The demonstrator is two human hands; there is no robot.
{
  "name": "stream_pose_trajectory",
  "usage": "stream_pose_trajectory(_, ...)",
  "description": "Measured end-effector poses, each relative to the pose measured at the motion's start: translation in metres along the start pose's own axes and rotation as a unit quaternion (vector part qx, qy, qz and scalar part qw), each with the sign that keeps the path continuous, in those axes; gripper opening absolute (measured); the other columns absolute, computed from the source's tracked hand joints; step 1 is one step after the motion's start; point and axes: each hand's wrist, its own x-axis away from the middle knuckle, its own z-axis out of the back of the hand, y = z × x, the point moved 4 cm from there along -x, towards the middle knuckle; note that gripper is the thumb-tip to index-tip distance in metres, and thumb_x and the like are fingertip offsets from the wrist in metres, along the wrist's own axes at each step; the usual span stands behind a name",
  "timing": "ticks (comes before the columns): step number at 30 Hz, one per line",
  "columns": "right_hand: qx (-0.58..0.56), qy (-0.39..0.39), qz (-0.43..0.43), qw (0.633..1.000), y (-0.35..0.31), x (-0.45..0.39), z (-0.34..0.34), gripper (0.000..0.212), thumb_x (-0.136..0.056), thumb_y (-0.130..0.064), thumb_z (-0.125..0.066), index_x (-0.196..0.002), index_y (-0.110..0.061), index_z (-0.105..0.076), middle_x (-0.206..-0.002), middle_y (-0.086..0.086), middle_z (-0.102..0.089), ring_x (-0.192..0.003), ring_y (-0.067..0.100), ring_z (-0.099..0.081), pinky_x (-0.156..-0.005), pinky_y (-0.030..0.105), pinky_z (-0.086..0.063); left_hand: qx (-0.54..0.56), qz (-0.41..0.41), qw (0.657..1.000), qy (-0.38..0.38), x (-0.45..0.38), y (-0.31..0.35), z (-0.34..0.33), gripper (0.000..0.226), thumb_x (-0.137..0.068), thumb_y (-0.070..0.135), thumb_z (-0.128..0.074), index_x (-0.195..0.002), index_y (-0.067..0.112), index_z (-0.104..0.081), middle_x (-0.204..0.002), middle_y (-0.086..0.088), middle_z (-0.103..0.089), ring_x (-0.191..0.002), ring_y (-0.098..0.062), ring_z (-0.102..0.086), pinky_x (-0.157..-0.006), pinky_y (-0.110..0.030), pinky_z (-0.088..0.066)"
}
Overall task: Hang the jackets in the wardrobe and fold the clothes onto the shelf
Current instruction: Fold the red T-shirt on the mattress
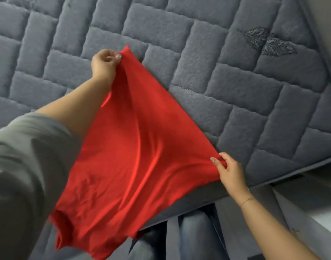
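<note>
Closest to us, denim-clad legs [194, 237] stand at the edge of the bed, and a grey-green sleeve [20, 166] fills the lower left. Just above, the lower end of the red garment [138, 147] hangs off the mattress edge, a sleeve opening drooping at bottom left. Now the right hand [228, 171], thin bracelet [246, 200] on its wrist: its grip is pressed together on one corner of the red cloth, thumb and fingers pinching the fabric just over the mattress border. Further out, the left hand [104, 62] pinches the opposite corner, fingers curled tight on the top edge. Between the two, the cloth is pulled taut in the air, slanting across and just over the quilted grey mattress [236, 81].

Progress? Early for this piece, I'd say: it is stretched out, no fold in it that I can make out. Folding remains, then carrying it to the shelf. No wardrobe, shelf, jackets or finished stack in view, so the rest of the job can't be judged.
</note>
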Motion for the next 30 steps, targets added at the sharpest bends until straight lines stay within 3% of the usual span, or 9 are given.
stream_pose_trajectory(4,0.030,-0.009,0.007,0.999,0.006,0.003,0.005,0.019,-0.093,-0.018,-0.067,-0.100,0.000,-0.067,-0.088,0.014,-0.072,-0.083,0.031,-0.066,-0.073,0.040,-0.049,-0.054,0.000,0.998,-0.010,-0.017,-0.001,-0.001,0.032,-0.096,0.013,-0.059,-0.071,0.027,-0.046,-0.069,0.009,-0.048,-0.055,-0.001,-0.040,-0.050,-0.015,-0.035)
stream_pose_trajectory(7,0.024,-0.009,0.013,1.000,0.002,0.008,0.003,0.026,-0.094,-0.021,-0.064,-0.075,-0.004,-0.058,-0.071,0.004,-0.057,-0.067,0.023,-0.054,-0.067,0.042,-0.044,-0.066,-0.005,0.998,-0.018,-0.017,-0.011,-0.016,0.031,-0.099,0.016,-0.056,-0.073,0.028,-0.043,-0.070,0.009,-0.048,-0.057,-0.003,-0.040,-0.058,-0.021,-0.038)
stream_pose_trajectory(10,0.038,-0.031,0.009,0.999,0.005,0.018,0.004,0.041,-0.090,-0.033,-0.067,-0.065,-0.005,-0.052,-0.074,-0.001,-0.046,-0.065,0.019,-0.050,-0.065,0.039,-0.042,-0.085,-0.013,0.996,-0.036,-0.008,-0.016,-0.014,0.016,-0.097,0.040,-0.058,-0.094,0.024,-0.054,-0.084,0.001,-0.056,-0.070,-0.011,-0.049,-0.071,-0.026,-0.041)
stream_pose_trajectory(12,0.069,-0.017,0.016,0.997,0.009,0.025,0.009,0.039,-0.086,-0.034,-0.072,-0.065,-0.005,-0.057,-0.079,-0.001,-0.047,-0.070,0.021,-0.053,-0.067,0.038,-0.044,-0.112,-0.025,0.992,-0.051,0.004,-0.027,-0.004,0.035,-0.093,0.050,-0.059,-0.108,0.018,-0.057,-0.092,0.000,-0.059,-0.081,-0.013,-0.052,-0.076,-0.027,-0.043)
stream_pose_trajectory(17,0.132,0.014,0.003,0.991,0.010,0.025,0.017,0.042,-0.087,-0.029,-0.072,-0.061,-0.002,-0.054,-0.075,0.002,-0.044,-0.074,0.026,-0.050,-0.067,0.041,-0.044,-0.159,-0.044,0.984,-0.061,0.019,-0.063,0.016,0.026,-0.101,0.028,-0.053,-0.079,0.014,-0.052,-0.074,-0.006,-0.048,-0.070,-0.014,-0.041,-0.071,-0.033,-0.037)
stream_pose_trajectory(21,0.170,0.069,-0.042,0.982,0.011,0.022,0.013,0.040,-0.086,-0.030,-0.074,-0.066,0.002,-0.062,-0.079,0.007,-0.047,-0.081,0.031,-0.051,-0.068,0.036,-0.039,-0.045,-0.027,0.999,0.003,-0.003,-0.053,0.026,0.034,-0.100,0.018,-0.053,-0.069,0.027,-0.043,-0.063,0.010,-0.043,-0.057,0.000,-0.031,-0.059,-0.021,-0.031)
stream_pose_trajectory(25,0.159,0.138,-0.071,0.975,-0.005,0.033,0.008,0.032,-0.079,-0.022,-0.081,-0.096,-0.001,-0.064,-0.100,0.018,-0.057,-0.096,0.040,-0.054,-0.082,0.045,-0.043,-0.051,-0.030,0.998,-0.037,-0.002,-0.057,0.020,0.028,-0.098,0.023,-0.058,-0.073,0.028,-0.048,-0.065,0.010,-0.045,-0.053,-0.001,-0.036,-0.053,-0.017,-0.033)
stream_pose_trajectory(28,0.232,0.175,0.059,0.955,-0.051,0.039,-0.005,0.039,-0.078,-0.014,-0.078,-0.113,-0.007,-0.064,-0.119,0.015,-0.058,-0.110,0.036,-0.052,-0.092,0.046,-0.041,-0.064,-0.050,0.995,-0.063,0.021,-0.071,0.037,0.009,-0.095,0.032,-0.063,-0.096,0.024,-0.059,-0.078,0.007,-0.052,-0.060,0.002,-0.046,-0.059,-0.014,-0.040)
stream_pose_trajectory(30,0.217,0.127,0.184,0.950,-0.093,0.035,-0.029,0.035,-0.079,-0.006,-0.074,-0.113,-0.009,-0.067,-0.120,0.011,-0.061,-0.112,0.032,-0.054,-0.098,0.044,-0.042,-0.119,-0.064,0.987,-0.090,0.040,-0.090,0.059,0.030,-0.093,0.032,-0.066,-0.115,0.014,-0.060,-0.091,-0.001,-0.057,-0.075,-0.010,-0.053,-0.073,-0.023,-0.045)
